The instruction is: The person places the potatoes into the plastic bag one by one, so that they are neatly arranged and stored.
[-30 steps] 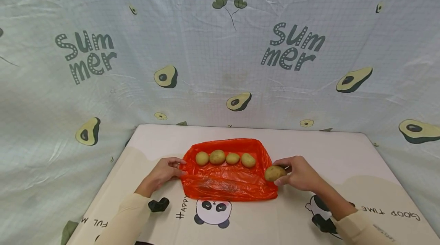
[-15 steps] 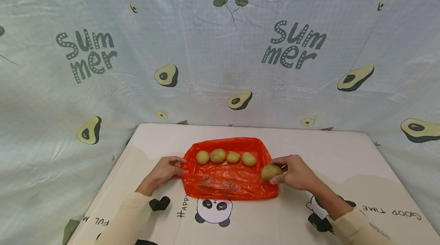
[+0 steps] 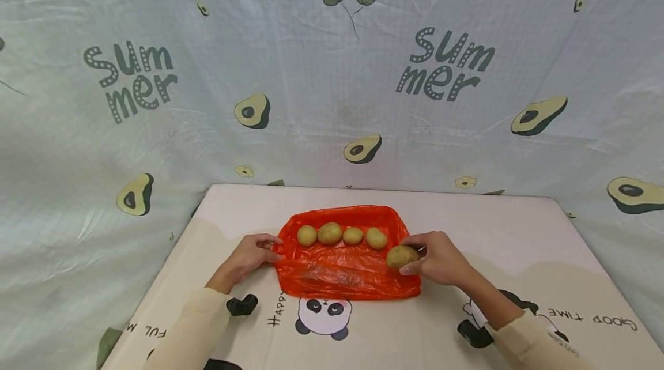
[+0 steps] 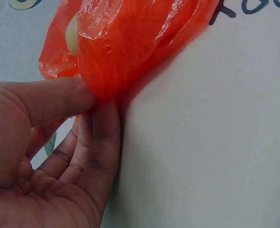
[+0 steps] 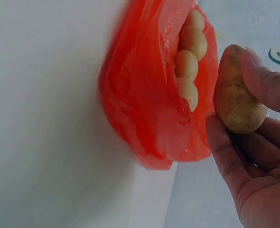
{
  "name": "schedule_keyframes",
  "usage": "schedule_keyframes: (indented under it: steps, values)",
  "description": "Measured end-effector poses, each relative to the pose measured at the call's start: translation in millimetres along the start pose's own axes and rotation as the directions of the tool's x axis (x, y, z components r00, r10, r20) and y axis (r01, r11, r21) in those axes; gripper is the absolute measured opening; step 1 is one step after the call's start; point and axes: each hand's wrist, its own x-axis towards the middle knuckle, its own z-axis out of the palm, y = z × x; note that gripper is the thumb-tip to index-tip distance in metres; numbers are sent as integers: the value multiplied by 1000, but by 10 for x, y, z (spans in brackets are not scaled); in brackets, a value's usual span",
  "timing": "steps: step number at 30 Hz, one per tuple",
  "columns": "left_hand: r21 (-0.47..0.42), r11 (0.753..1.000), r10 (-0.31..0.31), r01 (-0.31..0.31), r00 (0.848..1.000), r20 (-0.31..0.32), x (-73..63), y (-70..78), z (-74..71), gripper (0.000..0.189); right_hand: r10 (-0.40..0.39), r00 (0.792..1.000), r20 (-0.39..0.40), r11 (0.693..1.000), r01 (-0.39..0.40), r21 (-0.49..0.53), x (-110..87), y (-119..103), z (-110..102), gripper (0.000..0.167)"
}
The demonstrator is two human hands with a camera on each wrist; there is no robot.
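A red plastic bag (image 3: 342, 278) lies spread on the table, its near side raised as a fold. Several potatoes (image 3: 329, 234) sit in a row inside it toward the back. At the bag's left end my left hand (image 3: 251, 256) pinches the plastic between thumb and fingers, as the left wrist view shows closely at the gathered red film (image 4: 111, 71). My right hand (image 3: 441, 259) holds one more potato (image 5: 237, 95) between thumb and fingertips. In the head view that potato overlaps the bag's right end, in front of the rightmost one in the row.
The table (image 3: 498, 231) has a pale printed cover with a panda (image 3: 323, 317) in front of the bag. Black straps (image 3: 242, 305) show by both wrists. A pale curtain (image 3: 290, 59) with avocado prints hangs behind the table and at its sides.
My right hand has moved left with its potato, from the bag's right edge to over its right end. My left hand stays at the left end; the row of potatoes looks unchanged.
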Motion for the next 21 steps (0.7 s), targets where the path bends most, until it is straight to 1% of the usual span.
schedule_keyframes:
  steps: [7,12,19,21]
  values:
    - [0,1000,-1,1,1000,-5,5,15,4,36,-26,1000,-4,1000,26,8,38,-49,61,45]
    - [0,1000,5,-5,1000,-10,9,-2,7,35,-20,1000,-22,1000,20,-1,63,-71,118,47]
    - [13,1000,6,-6,1000,-17,20,-16,13,35,-24,999,-42,1000,23,-15,100,-79,209,44]
    - [20,1000,8,-7,1000,-17,20,-14,15,35,-17,998,-53,1000,16,-19,115,-84,242,45]
